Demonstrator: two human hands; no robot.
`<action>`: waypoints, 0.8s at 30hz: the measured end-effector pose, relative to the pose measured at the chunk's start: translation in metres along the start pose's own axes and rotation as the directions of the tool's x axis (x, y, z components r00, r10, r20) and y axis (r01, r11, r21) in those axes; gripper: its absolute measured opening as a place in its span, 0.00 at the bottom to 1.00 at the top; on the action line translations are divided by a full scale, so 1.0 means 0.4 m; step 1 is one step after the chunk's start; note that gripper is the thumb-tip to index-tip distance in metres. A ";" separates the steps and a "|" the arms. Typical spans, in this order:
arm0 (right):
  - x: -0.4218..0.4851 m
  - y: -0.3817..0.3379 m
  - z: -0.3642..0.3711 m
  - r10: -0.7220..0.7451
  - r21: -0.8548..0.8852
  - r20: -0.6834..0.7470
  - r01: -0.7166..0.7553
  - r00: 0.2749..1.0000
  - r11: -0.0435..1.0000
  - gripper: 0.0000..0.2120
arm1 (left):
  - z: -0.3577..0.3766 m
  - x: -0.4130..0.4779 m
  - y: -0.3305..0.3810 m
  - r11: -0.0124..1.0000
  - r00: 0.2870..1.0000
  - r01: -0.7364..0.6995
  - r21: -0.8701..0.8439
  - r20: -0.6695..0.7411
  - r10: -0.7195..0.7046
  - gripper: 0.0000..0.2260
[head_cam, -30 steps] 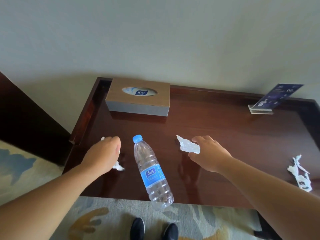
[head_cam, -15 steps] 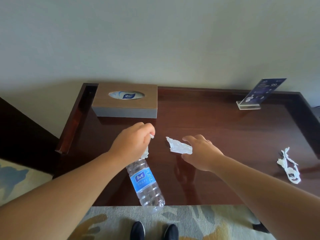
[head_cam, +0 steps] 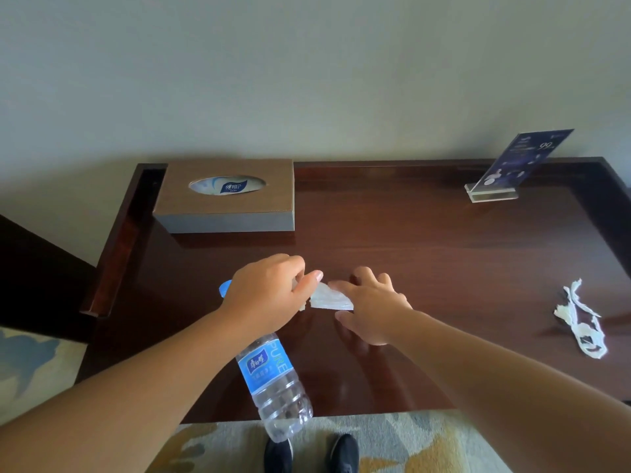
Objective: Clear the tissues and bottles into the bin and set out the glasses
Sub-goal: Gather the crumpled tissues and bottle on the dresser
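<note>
A clear plastic water bottle (head_cam: 273,380) with a blue label and blue cap lies on its side on the dark wooden desk (head_cam: 426,254), its base sticking out over the front edge. My left hand (head_cam: 269,295) hovers above the bottle's neck, fingers curled round a small crumpled tissue, its forefinger touching a second white tissue (head_cam: 329,298). My right hand (head_cam: 370,303) rests beside that tissue with fingers spread, thumb and forefinger at its right end. A torn, crumpled tissue (head_cam: 580,322) lies near the desk's right side. No glasses or bin are in view.
A brown tissue box (head_cam: 227,196) stands at the back left of the desk. A blue card in a clear acrylic stand (head_cam: 505,172) is at the back right. Raised rims run along the desk's left, back and right. Patterned carpet and my shoes show below.
My left hand picked the left tissue off the desk and carried it right, over the bottle, to meet the middle tissue. My right hand stayed by that tissue.
</note>
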State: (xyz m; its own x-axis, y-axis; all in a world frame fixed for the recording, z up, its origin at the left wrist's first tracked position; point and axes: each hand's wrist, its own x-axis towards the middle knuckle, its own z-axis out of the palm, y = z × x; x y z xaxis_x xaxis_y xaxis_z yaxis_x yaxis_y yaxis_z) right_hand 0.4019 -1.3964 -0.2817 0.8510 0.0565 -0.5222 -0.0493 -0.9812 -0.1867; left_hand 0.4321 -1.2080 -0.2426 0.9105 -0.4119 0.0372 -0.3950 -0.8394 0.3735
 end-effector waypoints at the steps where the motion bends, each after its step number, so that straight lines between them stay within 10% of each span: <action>1: 0.004 -0.002 0.002 -0.010 0.014 -0.009 0.011 1.000 1.000 0.23 | 0.001 0.000 -0.002 1.000 1.000 0.004 -0.001 0.004 -0.004 0.18; 19: -0.140 0.031 -0.148 0.255 0.610 -0.276 -0.036 0.927 0.792 0.11 | -0.051 0.056 0.149 0.915 0.984 -0.144 -0.377 0.048 0.174 0.09; 24: -0.205 0.031 -0.185 0.377 0.936 -0.206 0.069 0.903 0.346 0.07 | -0.061 0.057 0.236 0.814 0.948 -0.259 -0.520 0.026 0.319 0.11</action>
State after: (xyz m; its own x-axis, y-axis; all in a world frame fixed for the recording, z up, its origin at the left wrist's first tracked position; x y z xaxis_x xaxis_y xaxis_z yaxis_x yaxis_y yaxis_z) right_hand 0.3703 -1.4270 -0.1796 0.8575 -0.3572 -0.3702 -0.4476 -0.1631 -0.8793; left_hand 0.4186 -1.2881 -0.1838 0.7336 -0.6670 0.1299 -0.4940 -0.3922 0.7760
